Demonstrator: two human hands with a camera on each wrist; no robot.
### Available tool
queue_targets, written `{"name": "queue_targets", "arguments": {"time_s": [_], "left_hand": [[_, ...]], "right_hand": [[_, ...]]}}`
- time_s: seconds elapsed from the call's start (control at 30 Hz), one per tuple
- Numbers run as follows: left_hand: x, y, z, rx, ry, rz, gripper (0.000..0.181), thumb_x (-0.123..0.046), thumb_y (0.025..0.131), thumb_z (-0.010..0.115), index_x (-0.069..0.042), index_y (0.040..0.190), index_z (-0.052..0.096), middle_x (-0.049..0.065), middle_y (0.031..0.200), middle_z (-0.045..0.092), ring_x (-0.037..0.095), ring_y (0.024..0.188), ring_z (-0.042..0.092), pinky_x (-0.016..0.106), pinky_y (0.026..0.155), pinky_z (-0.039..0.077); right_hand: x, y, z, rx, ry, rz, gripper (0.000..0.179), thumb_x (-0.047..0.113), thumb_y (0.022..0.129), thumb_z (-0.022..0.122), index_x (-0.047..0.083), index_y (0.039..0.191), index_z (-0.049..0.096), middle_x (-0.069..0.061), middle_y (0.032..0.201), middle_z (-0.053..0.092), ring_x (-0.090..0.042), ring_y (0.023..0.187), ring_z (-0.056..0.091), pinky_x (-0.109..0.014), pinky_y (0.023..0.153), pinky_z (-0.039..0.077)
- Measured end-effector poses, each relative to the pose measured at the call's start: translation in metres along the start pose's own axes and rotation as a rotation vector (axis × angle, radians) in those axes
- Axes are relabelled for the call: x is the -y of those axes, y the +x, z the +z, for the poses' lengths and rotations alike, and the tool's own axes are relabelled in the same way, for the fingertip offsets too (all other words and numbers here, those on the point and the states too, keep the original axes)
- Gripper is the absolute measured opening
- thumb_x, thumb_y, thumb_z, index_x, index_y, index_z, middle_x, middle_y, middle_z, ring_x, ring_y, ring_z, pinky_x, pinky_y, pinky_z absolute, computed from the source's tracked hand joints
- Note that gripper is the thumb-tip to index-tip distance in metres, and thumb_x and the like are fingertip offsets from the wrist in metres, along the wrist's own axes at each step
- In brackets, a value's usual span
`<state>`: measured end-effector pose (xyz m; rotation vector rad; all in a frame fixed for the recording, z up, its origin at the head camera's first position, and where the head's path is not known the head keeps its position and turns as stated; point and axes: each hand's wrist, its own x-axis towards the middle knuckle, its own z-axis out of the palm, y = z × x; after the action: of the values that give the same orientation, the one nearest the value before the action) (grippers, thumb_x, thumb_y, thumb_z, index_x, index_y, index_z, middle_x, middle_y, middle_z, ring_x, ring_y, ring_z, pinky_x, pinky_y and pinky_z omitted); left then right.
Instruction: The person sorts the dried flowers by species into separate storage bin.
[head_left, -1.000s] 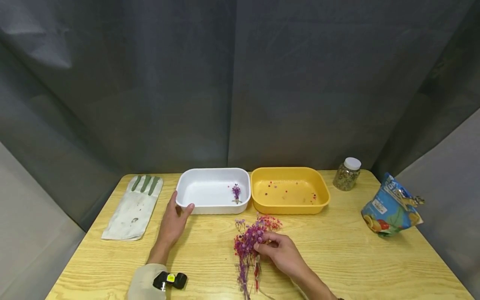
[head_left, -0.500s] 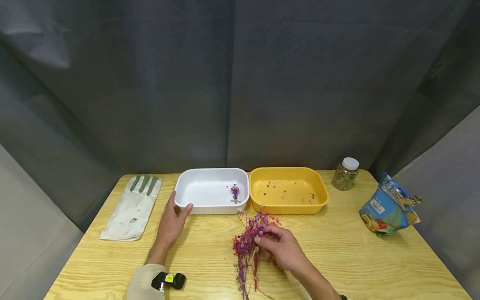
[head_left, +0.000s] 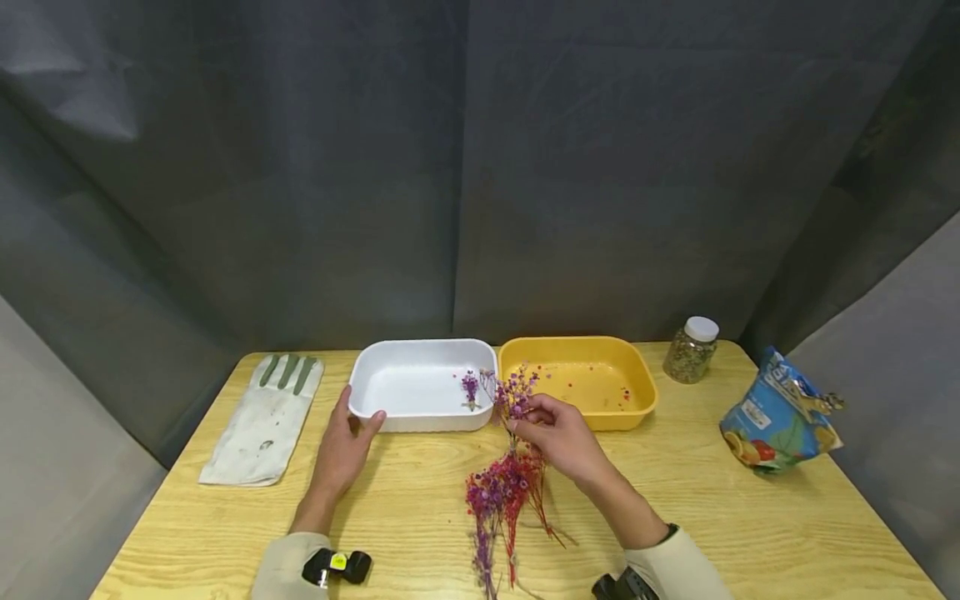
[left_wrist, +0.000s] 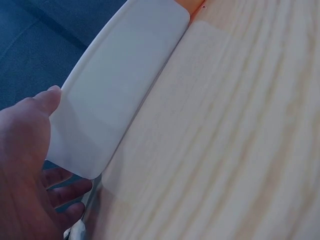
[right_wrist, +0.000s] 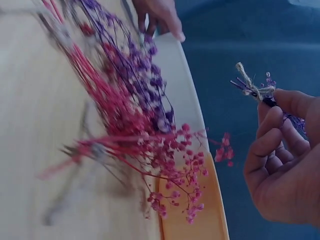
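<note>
My right hand (head_left: 566,437) pinches a small twine-tied bunch of purple dried flowers (head_left: 514,393) near the front edge where the two trays meet. In the right wrist view, the bunch's tied stem end (right_wrist: 252,90) sticks out past the thumb. A larger pile of pink, red and purple dried flowers (head_left: 497,492) lies on the table below that hand. My left hand (head_left: 347,446) holds the white tray (head_left: 420,422) at its near left corner, the thumb (left_wrist: 49,100) at its rim. One little purple flower bunch (head_left: 469,387) lies inside this tray.
Right of the white tray stands a yellow tray (head_left: 622,422) with scattered petals. Beyond it are a lidded jar (head_left: 691,352) and a blue snack bag (head_left: 780,417). A white cloth glove with green fingers (head_left: 258,425) lies at left. Dark curtain (head_left: 450,167) hangs behind the table.
My right hand has lifted a small purple bunch out of the pile and moved forward towards the trays. The left hand has stayed at the white tray's corner.
</note>
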<state>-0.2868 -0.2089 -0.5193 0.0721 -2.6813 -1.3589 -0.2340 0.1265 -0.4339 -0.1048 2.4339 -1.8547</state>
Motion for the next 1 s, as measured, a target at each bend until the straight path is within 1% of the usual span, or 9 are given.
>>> {"name": "queue_targets", "arguments": {"time_s": [0.1,0.27,0.4,0.5,0.6,0.67,0.8,0.9,1.0], "left_hand": [[0.001,0.0,0.001,0.002,-0.007,0.003,0.092,-0.062,0.09,0.054,-0.016,0.157,0.01,0.02,0.154,0.033,0.037,0.134,0.044,0.052,0.111,0.034],[0.002,-0.001,0.002,0.004,-0.014,0.006,0.092,-0.062,0.09,0.054,-0.016,0.157,0.011,0.02,0.153,0.033,0.038,0.135,0.043,0.053,0.111,0.034],[0.003,0.0,0.002,-0.002,-0.014,0.008,0.092,-0.061,0.09,0.055,-0.015,0.157,0.011,0.022,0.153,0.034,0.039,0.134,0.044,0.053,0.111,0.034],[0.003,0.001,0.002,-0.005,-0.015,0.008,0.092,-0.061,0.09,0.056,-0.016,0.157,0.011,0.021,0.153,0.034,0.039,0.134,0.044,0.052,0.112,0.034],[0.003,0.001,0.001,-0.006,-0.011,0.008,0.092,-0.06,0.09,0.055,-0.015,0.157,0.01,0.022,0.153,0.034,0.039,0.134,0.044,0.052,0.111,0.034],[0.003,0.001,0.001,-0.006,-0.01,0.007,0.092,-0.06,0.09,0.055,-0.015,0.157,0.01,0.022,0.153,0.034,0.039,0.134,0.044,0.052,0.112,0.034],[0.002,0.0,0.001,-0.01,-0.011,0.003,0.092,-0.06,0.09,0.055,-0.015,0.157,0.01,0.021,0.153,0.034,0.039,0.133,0.045,0.052,0.111,0.034],[0.003,0.0,0.001,-0.016,-0.017,-0.001,0.091,-0.06,0.09,0.056,-0.016,0.157,0.011,0.02,0.152,0.035,0.038,0.133,0.046,0.052,0.111,0.035],[0.004,0.0,0.001,-0.016,-0.018,0.001,0.09,-0.059,0.09,0.056,-0.016,0.157,0.012,0.021,0.152,0.036,0.038,0.133,0.046,0.053,0.111,0.035]], "right_hand": [[0.0,0.018,0.002,-0.001,-0.055,0.004,0.021,0.023,0.087,0.072,0.009,0.101,0.065,-0.007,0.079,0.061,-0.018,0.06,0.049,-0.026,0.05,0.039],[0.0,0.042,0.008,-0.001,-0.111,0.034,0.021,0.024,0.088,0.07,0.011,0.103,0.065,-0.007,0.076,0.057,-0.015,0.057,0.045,-0.026,0.049,0.037],[0.003,0.057,0.014,-0.007,-0.157,0.07,0.022,0.024,0.087,0.071,0.012,0.105,0.064,-0.006,0.074,0.058,-0.016,0.06,0.049,-0.025,0.05,0.037],[0.009,0.067,0.019,0.001,-0.185,0.104,0.024,0.025,0.087,0.071,0.012,0.106,0.063,-0.01,0.078,0.063,-0.019,0.065,0.054,-0.024,0.053,0.04],[0.014,0.077,0.022,0.013,-0.208,0.14,0.026,0.026,0.088,0.071,0.013,0.108,0.062,-0.014,0.088,0.067,-0.02,0.069,0.057,-0.026,0.057,0.046],[0.016,0.084,0.025,0.012,-0.205,0.168,0.027,0.026,0.088,0.071,0.012,0.109,0.062,-0.015,0.094,0.066,-0.02,0.07,0.057,-0.03,0.062,0.05],[0.018,0.1,0.029,-0.009,-0.206,0.23,0.033,0.029,0.087,0.072,0.012,0.113,0.061,-0.013,0.106,0.063,-0.023,0.081,0.058,-0.032,0.072,0.054],[0.018,0.111,0.032,-0.035,-0.229,0.265,0.036,0.03,0.086,0.073,0.012,0.115,0.061,-0.01,0.107,0.062,-0.023,0.084,0.058,-0.028,0.072,0.053],[0.016,0.119,0.036,-0.051,-0.256,0.292,0.036,0.029,0.084,0.075,0.011,0.113,0.063,-0.01,0.103,0.062,-0.021,0.079,0.057,-0.026,0.067,0.052]]}}
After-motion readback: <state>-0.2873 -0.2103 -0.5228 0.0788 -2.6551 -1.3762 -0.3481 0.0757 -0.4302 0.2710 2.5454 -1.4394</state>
